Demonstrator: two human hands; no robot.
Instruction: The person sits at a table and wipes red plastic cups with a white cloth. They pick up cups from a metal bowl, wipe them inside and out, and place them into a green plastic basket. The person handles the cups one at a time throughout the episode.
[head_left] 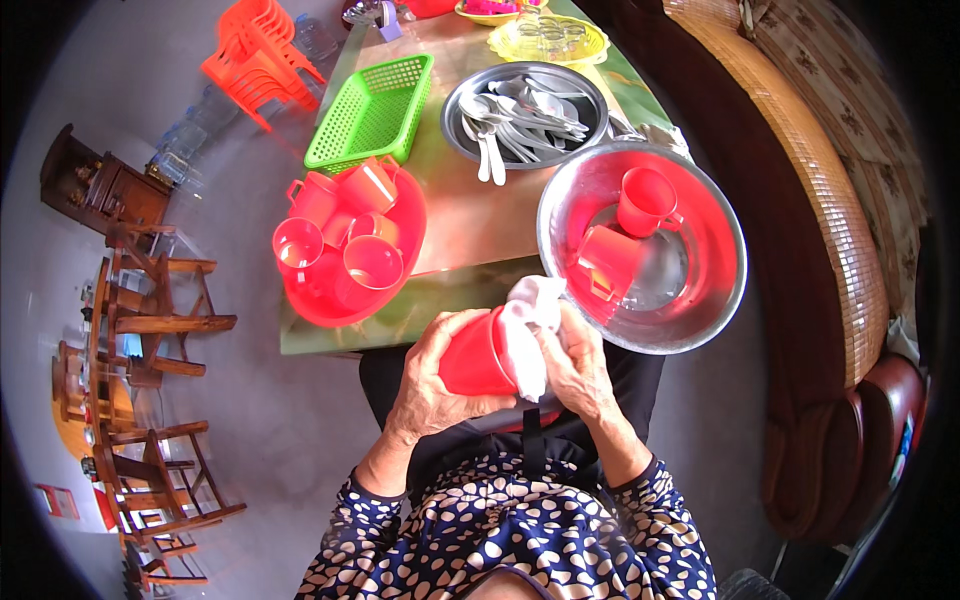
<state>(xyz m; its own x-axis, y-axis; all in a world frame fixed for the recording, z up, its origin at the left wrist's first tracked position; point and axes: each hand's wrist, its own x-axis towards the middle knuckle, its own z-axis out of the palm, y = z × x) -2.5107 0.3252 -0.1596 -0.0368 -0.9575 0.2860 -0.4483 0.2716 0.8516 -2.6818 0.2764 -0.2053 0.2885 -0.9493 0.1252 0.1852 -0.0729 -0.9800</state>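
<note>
A red cup (470,362) is clasped in the left hand (424,388); a white cloth (522,348) is pinched by the right hand (582,372) at the cup's mouth. Beyond the right hand, two red mugs (646,203) are held in a steel basin (712,300); beyond the left, more mugs (315,200) are heaped in a red tub (335,310). Farther from both, spoons (520,120) are piled in a bowl (597,108).

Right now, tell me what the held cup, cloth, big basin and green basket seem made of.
Cup: probably plastic, smooth and slightly glossy, judging by its even red colour.
Cloth: fabric, matte, shown by its soft bunched folds; the fibre can't be told.
Basin: metal, perhaps stainless steel, polished, given its grey shine and red reflections.
Basket: likely moulded plastic, from its regular holes.
</note>
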